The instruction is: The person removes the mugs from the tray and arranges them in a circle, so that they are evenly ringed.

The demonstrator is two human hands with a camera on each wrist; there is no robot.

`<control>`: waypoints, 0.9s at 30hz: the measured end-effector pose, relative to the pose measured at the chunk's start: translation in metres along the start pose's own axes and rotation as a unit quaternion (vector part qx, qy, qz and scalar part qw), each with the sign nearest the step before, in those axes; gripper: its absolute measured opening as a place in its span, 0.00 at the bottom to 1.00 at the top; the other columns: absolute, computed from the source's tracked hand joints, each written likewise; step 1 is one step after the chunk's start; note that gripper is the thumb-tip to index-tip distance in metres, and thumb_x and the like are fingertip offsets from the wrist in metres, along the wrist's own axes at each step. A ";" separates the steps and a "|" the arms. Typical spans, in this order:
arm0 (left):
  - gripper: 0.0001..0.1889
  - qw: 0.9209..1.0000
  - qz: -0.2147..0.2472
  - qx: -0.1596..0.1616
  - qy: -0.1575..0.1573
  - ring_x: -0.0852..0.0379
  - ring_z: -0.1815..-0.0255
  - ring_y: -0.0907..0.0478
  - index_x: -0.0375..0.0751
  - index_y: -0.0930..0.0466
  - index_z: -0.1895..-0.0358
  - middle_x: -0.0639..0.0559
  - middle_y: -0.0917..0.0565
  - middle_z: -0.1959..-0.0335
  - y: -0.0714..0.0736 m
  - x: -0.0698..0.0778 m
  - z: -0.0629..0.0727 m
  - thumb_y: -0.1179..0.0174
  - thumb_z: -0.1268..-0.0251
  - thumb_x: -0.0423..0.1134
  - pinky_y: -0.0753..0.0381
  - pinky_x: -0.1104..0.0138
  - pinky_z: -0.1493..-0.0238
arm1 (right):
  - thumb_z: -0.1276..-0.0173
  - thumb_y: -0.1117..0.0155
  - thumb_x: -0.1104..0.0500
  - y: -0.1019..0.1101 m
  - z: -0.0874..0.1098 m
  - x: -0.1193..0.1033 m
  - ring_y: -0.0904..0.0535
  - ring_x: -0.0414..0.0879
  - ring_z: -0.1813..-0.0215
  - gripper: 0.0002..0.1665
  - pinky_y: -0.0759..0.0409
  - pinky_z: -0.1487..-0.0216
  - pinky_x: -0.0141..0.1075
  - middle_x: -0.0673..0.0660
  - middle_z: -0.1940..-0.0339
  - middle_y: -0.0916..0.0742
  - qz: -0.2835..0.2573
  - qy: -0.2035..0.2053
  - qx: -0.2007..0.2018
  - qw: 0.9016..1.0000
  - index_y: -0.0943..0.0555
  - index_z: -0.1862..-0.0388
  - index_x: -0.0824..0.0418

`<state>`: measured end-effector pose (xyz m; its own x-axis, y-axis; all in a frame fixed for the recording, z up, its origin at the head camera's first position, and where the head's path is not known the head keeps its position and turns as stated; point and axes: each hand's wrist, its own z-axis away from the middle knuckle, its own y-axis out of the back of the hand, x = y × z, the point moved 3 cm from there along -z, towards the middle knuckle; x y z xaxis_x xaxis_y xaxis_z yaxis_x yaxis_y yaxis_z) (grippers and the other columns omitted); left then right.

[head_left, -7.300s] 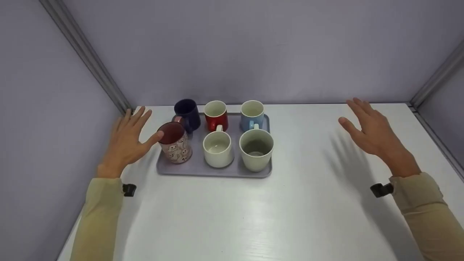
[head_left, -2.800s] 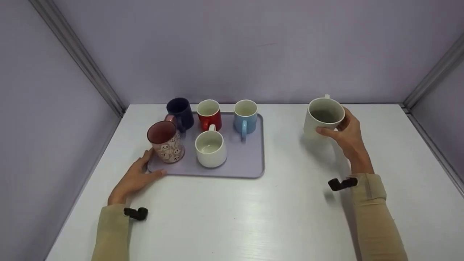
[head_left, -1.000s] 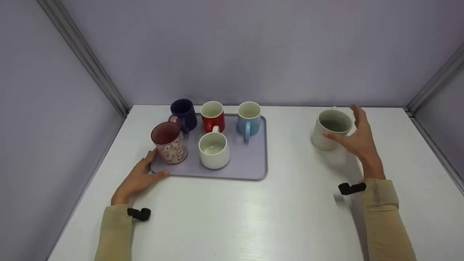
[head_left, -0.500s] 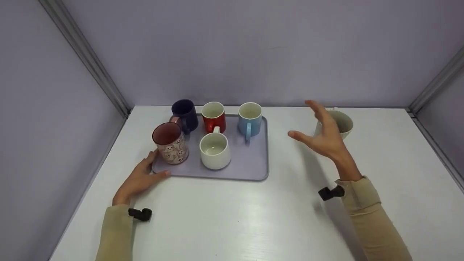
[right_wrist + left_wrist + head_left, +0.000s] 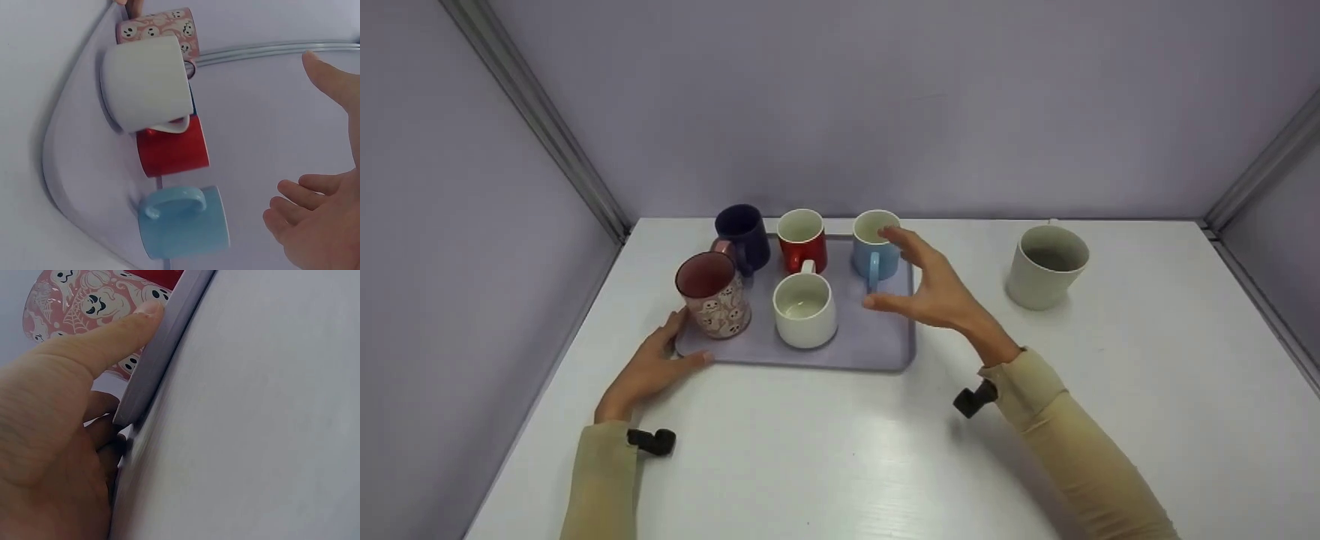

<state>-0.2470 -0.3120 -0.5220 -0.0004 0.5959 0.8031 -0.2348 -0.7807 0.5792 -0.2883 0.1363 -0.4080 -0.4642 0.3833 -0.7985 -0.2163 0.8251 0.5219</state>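
Note:
My left hand (image 5: 649, 375) holds the front left corner of a lilac tray (image 5: 870, 356); in the left wrist view the thumb (image 5: 121, 340) lies on the rim and the other fingers are at the corner, partly hidden. My right hand (image 5: 941, 292) hovers over the tray's right side, thumb and fingers spread, holding nothing. Closest to it is a light blue mug (image 5: 864, 259), its handle facing the front. Also upright on the tray are a white mug (image 5: 806, 326), a red mug (image 5: 810, 253), a dark blue mug (image 5: 754, 244) and a pink ghost-patterned mug (image 5: 724, 311).
A taller off-white mug (image 5: 1035, 285) stands on the white table (image 5: 810, 450), right of the tray. Pale walls (image 5: 840, 112) enclose the back and sides, with metal strips (image 5: 547, 127) at the corners.
My right hand carried the taller off-white mug from the tray to the table at right and let go. It has since moved left over the tray. My left hand came down to the tray corner.

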 end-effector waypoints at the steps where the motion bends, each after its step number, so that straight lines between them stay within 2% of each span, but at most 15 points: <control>1: 0.58 1.000 0.000 0.000 0.000 0.32 0.11 0.60 0.44 0.59 0.11 0.35 0.60 0.11 0.000 0.000 0.000 0.28 0.30 0.58 0.57 0.40 0.12 | 0.43 0.14 0.46 -0.007 -0.002 0.000 0.35 0.58 0.16 0.64 0.34 0.16 0.53 0.60 0.16 0.29 -0.002 -0.002 -0.005 1.000 0.38 0.15 0.62; 9: 0.57 1.000 -0.018 0.005 -0.008 0.34 0.10 0.62 0.47 0.57 0.11 0.36 0.59 0.11 0.001 -0.001 -0.002 0.29 0.30 0.61 0.58 0.41 0.12 | 0.47 0.11 0.44 -0.055 -0.017 0.003 0.32 0.54 0.17 0.66 0.32 0.17 0.49 0.60 0.17 0.27 -0.018 -0.023 -0.027 0.999 0.36 0.16 0.62; 14: 0.57 1.000 -0.015 0.004 -0.010 0.35 0.10 0.63 0.46 0.57 0.11 0.36 0.59 0.11 0.001 0.000 -0.003 0.29 0.30 0.61 0.58 0.42 0.11 | 0.48 0.10 0.47 -0.081 -0.023 0.011 0.31 0.59 0.18 0.67 0.30 0.18 0.51 0.66 0.18 0.27 -0.039 -0.027 -0.032 0.998 0.37 0.17 0.68; 21: 0.56 1.000 -0.013 0.005 -0.012 0.35 0.10 0.63 0.46 0.56 0.11 0.36 0.58 0.11 0.000 0.003 -0.003 0.29 0.30 0.59 0.58 0.42 0.11 | 0.51 0.08 0.52 -0.105 -0.026 0.023 0.25 0.55 0.23 0.66 0.27 0.20 0.49 0.62 0.24 0.21 -0.045 -0.041 -0.028 0.998 0.34 0.19 0.66; 27: 0.56 1.000 -0.011 0.002 -0.006 0.34 0.10 0.63 0.47 0.57 0.11 0.36 0.59 0.11 0.001 0.003 -0.001 0.29 0.30 0.59 0.58 0.40 0.12 | 0.52 0.07 0.53 -0.118 -0.025 0.027 0.20 0.52 0.31 0.61 0.23 0.24 0.47 0.57 0.32 0.17 -0.064 -0.052 -0.019 0.996 0.30 0.22 0.61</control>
<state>-0.2481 -0.3108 -0.5189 0.0172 0.6106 0.7917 -0.2297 -0.7683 0.5975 -0.2971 0.0391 -0.4833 -0.3402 0.3187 -0.8847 -0.3018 0.8540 0.4237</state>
